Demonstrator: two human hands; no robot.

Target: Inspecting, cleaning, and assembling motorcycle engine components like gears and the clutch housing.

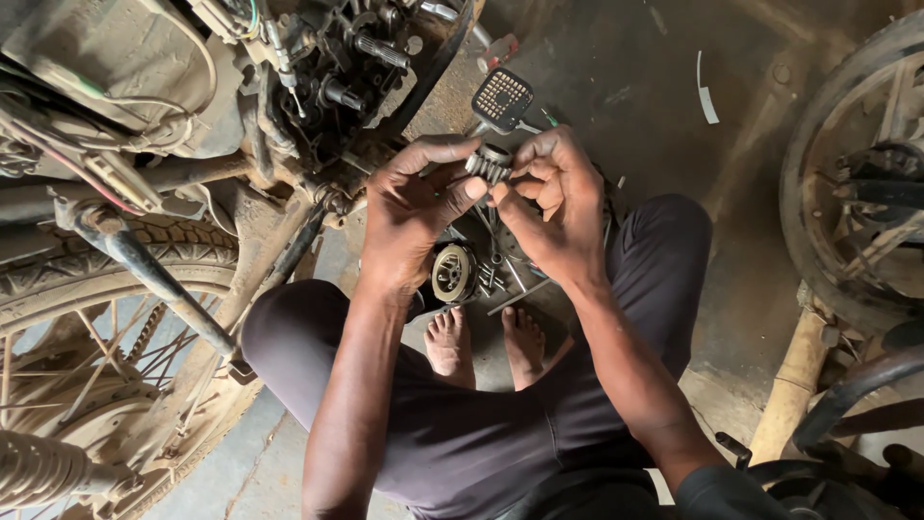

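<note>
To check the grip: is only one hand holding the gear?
No, both the left hand and right hand pinch the gear.

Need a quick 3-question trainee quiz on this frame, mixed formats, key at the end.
1. True or false: the left hand and the right hand both grip the small gear.
2. The round clutch-like part on the floor lies: A) on the rear wheel, B) just ahead of the bare feet, C) inside the open engine.
3. Fill in: the spoked wheel of the motorcycle is on the person's ____ side.

Key: 1 true; 2 B; 3 left.
</note>
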